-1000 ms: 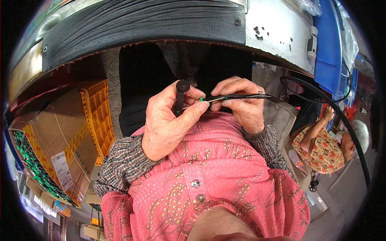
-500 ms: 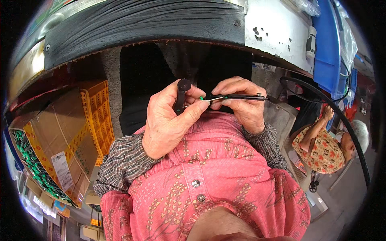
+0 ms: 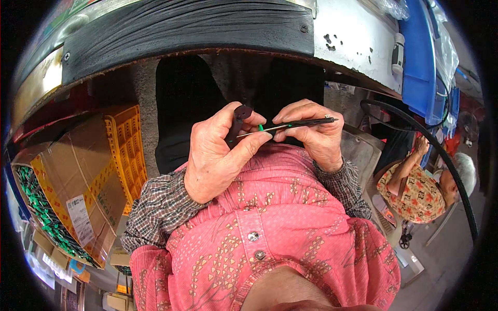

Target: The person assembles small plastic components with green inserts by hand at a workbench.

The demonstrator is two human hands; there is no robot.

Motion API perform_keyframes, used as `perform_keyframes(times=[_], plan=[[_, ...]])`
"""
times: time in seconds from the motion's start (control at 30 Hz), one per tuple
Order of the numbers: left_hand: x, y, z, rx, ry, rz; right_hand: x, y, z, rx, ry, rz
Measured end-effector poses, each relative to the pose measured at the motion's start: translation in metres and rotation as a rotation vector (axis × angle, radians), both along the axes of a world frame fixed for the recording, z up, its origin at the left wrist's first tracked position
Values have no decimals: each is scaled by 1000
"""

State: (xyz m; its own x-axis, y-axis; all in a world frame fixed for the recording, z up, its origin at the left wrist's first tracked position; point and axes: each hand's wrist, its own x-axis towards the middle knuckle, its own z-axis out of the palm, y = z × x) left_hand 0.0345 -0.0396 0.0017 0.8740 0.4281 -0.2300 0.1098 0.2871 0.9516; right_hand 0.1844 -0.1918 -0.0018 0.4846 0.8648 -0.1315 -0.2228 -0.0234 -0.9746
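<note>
Black rod, two o'clock from centre: clamped in right hand. Metal rod, green piece alongside, one o'clock: pinched by left hand. Steady alignment seems advisable.

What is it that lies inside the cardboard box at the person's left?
At the open end of the cardboard box, many small green and dark pieces show, packed closely. What lies deeper is covered, so I cannot tell how full it is.

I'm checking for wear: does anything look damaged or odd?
Yes: dark, irregular spots on the pale bench top, right of the black edge strip, break its otherwise plain surface. Pits or stains, I cannot tell.
</note>
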Motion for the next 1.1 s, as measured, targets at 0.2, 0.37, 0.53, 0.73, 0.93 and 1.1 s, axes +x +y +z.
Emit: perform_keyframes(times=[0.2,0.37,0.53,0.73,0.93,1.1], plan=[[-3,1,4,105,41,-70,-1,-3,1,-32,98,8],[-5,2,4,262,30,-81,-2,-3,4,-86,119,29],[-5,-1,2,357,-29,-49,-4,-4,4,-118,176,20],[-4,0,-2,477,-92,-48,-3,-4,6,-222,216,29],[-3,3,-9,608,-195,-40,-3,-3,7,-271,271,43],[-4,2,-11,610,-189,-36,-3,-3,5,-271,302,60]])
